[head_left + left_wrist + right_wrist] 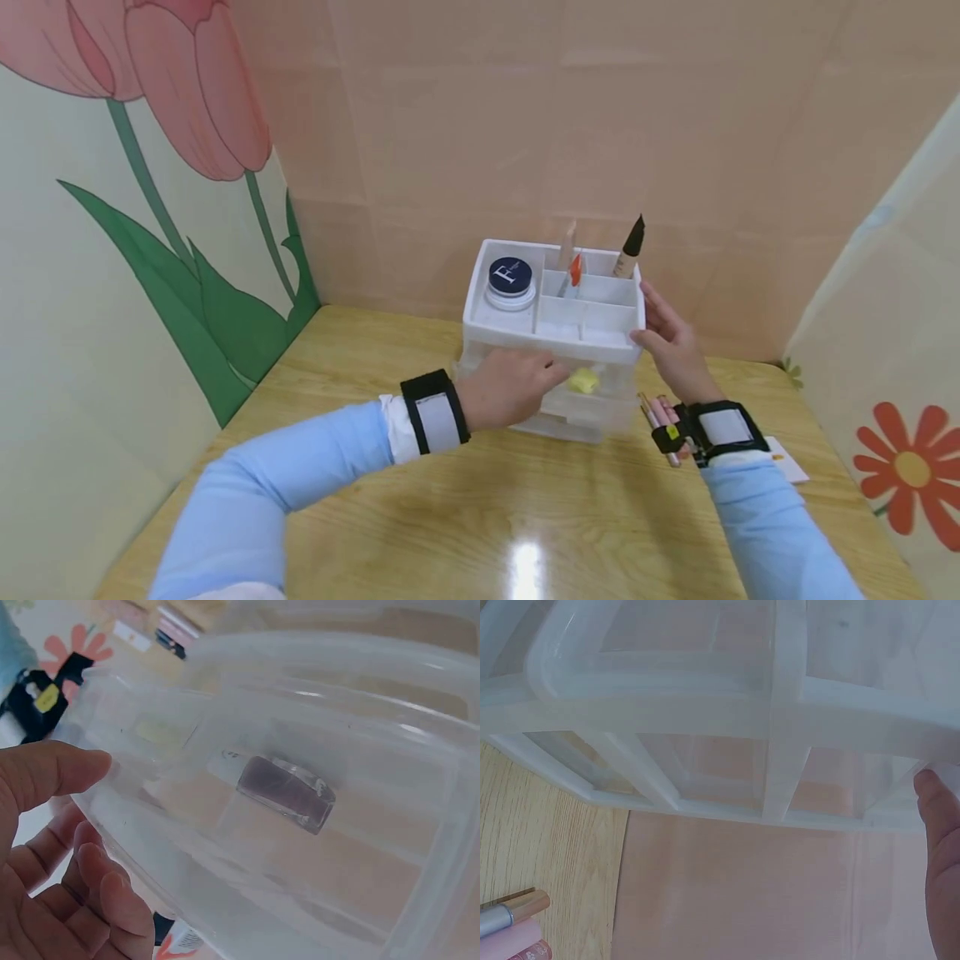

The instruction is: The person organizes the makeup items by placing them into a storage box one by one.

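The clear plastic organizer [553, 329] stands at the bench's [480, 517] 12 o'clock: light, stiff, slick. The left hand [510, 387] curls on its drawer front; the right hand [671, 342], fingers straight, braces its 3 o'clock corner, the surest hold.

The head view looks down across the table at the organizer [553, 317]; both wrist views press close against its translucent walls.

light blue long sleeves, white cuff at left wrist. black strap with grey-white patch on each wrist. right strap carries black clip with small yellow mark.
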